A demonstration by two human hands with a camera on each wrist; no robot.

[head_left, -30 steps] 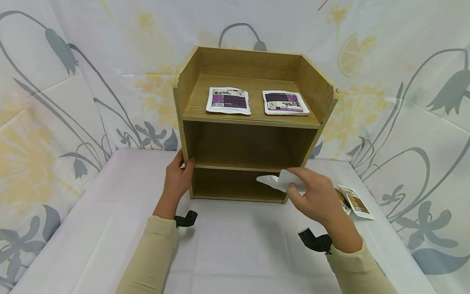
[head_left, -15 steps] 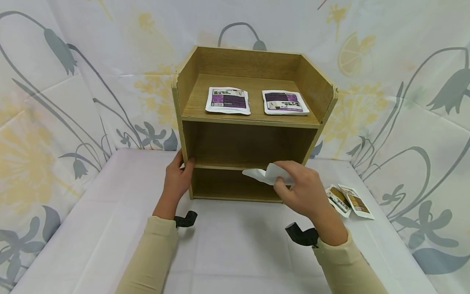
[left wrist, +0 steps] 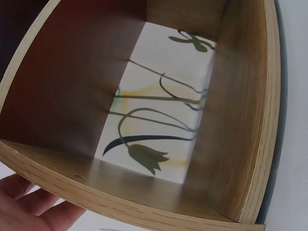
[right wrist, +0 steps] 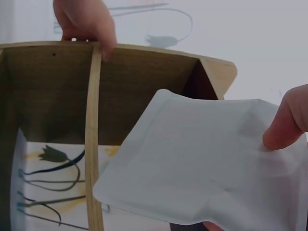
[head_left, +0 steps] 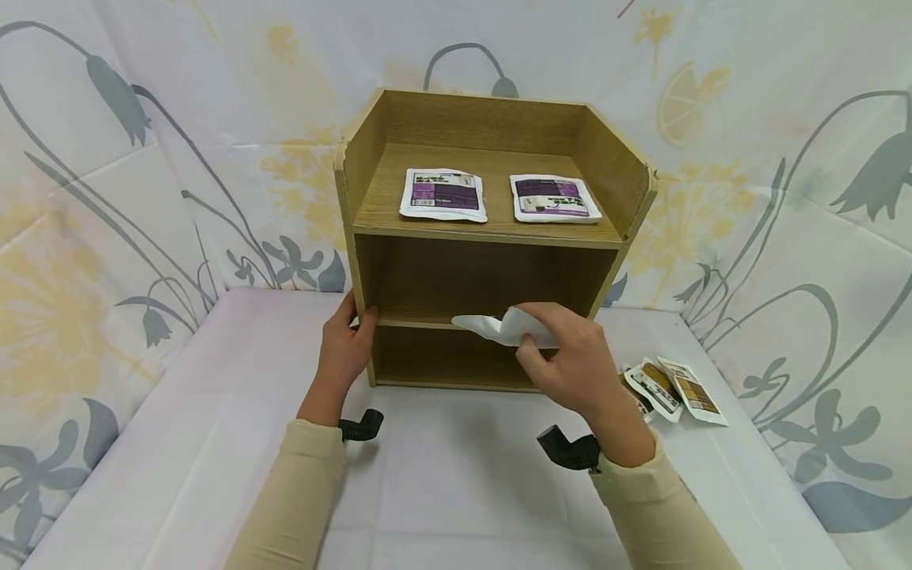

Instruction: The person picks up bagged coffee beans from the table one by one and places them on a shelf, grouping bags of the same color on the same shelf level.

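Observation:
A small wooden shelf unit [head_left: 492,234] with a top tray and two openings stands at the middle of the table. My left hand [head_left: 345,342] grips its left side panel, thumb at the front edge and fingers on the outer side. In front of the lower openings, my right hand [head_left: 573,360] pinches a flat white pouch [right wrist: 202,154] by one end. The pouch's plain side faces the right wrist camera; any print on it is hidden. Two white-and-purple pouches, the left one [head_left: 443,195] and the right one [head_left: 554,199], lie flat on the top tray.
Several pouches with brown labels lie loosely overlapped on the right of the table, among them a brown-and-white pouch [head_left: 691,389]; my right wrist partly hides them. Flowered cloth [head_left: 712,198] hangs behind and at both sides. White cloth [head_left: 442,475] covers the table.
My right hand has moved left with the white pouch, across the front of the shelf unit. More of the brown pouches show behind it. The left hand has stayed in place.

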